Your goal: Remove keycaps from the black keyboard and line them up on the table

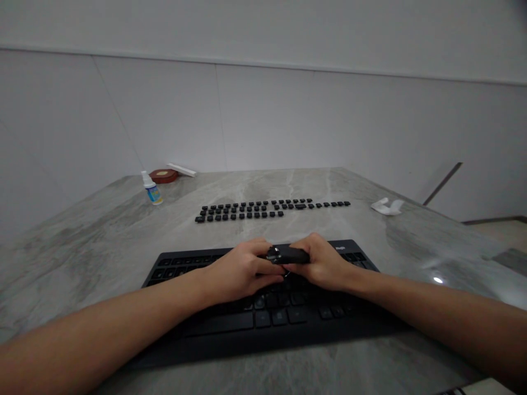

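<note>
A dark keyboard (218, 323) lies on the table in front of me, with several keycaps off its upper part. Over its middle, my right hand (325, 263) is closed around a small black hand tool (292, 254) with a shiny metal end pointing left. My left hand (242, 269) is closed, its fingertips bunched at that metal end. Whatever sits between those fingers is hidden. Loose black keycaps (233, 217) stand in rows on the table beyond the keyboard.
A white spray bottle (153, 191) with a blue label stands at the back left, near a reddish-brown box (163, 175) and a white strip (181, 169). Crumpled white tissue (387, 207) lies to the right. A pale object (486, 387) shows at the bottom right edge. A wall rises behind the table.
</note>
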A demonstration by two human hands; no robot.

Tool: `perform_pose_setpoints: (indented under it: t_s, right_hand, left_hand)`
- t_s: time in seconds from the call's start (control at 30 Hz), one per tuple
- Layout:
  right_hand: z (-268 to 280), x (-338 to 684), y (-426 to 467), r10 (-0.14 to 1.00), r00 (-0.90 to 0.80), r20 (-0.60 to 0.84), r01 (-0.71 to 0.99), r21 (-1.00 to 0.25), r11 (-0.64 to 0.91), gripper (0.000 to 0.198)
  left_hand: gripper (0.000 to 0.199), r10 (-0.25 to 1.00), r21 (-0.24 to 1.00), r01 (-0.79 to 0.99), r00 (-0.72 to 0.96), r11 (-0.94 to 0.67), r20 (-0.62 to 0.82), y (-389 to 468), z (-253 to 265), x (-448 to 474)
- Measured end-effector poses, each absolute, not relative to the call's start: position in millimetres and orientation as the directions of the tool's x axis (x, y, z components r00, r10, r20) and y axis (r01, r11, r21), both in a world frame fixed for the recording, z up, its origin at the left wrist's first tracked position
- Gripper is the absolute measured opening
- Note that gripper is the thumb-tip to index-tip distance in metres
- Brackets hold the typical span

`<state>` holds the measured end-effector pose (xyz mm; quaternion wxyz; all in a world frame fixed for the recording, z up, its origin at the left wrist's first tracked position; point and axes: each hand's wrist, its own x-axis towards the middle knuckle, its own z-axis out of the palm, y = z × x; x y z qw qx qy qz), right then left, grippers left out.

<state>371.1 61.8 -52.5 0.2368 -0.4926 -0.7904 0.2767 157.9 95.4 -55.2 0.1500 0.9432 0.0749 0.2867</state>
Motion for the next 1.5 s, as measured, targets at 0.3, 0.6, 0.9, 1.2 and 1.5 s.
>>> perform_pose_setpoints:
  t_s: [0.3, 0.6, 0.9, 1.2, 1.5]
  right_hand:
    - [-56.8, 369.7, 52.9, 0.760, -0.451, 0.467, 0.575, -0.499, 0.648, 0.018]
    - [-61.4, 369.3, 49.9, 0.646, -0.492, 0.583, 0.566, -0.350, 0.747, 0.015]
    - [-56.0, 367.1, 53.9, 0.857, -0.376, 0.352, 0.582, -0.630, 0.514, 0.014]
    - [-54.6, 364.9, 64.7, 0.955, -0.291, 0.067, 0.563, -0.794, 0.227, 0.029]
    - [-50.3, 361.2, 67.4, 0.977, -0.212, -0.015, 0.613, -0.780, 0.122, 0.024]
  left_hand:
    - [0.016, 0.231, 0.343, 0.083, 0.879, -0.936, 0.418, 93.6, -55.3, 156.9]
    - [0.025, 0.194, 0.276, 0.088, 0.904, -0.957, 0.382, 90.2, -48.3, 159.3]
    - [0.021, 0.239, 0.262, 0.129, 0.861, -0.956, 0.449, 90.0, -53.6, 159.4]
    - [0.022, 0.137, 0.209, 0.034, 0.852, -0.977, 0.505, 91.5, -52.8, 163.4]
    - [0.028, 0.164, 0.192, 0.079, 0.863, -0.978, 0.478, 89.9, -52.3, 163.6]
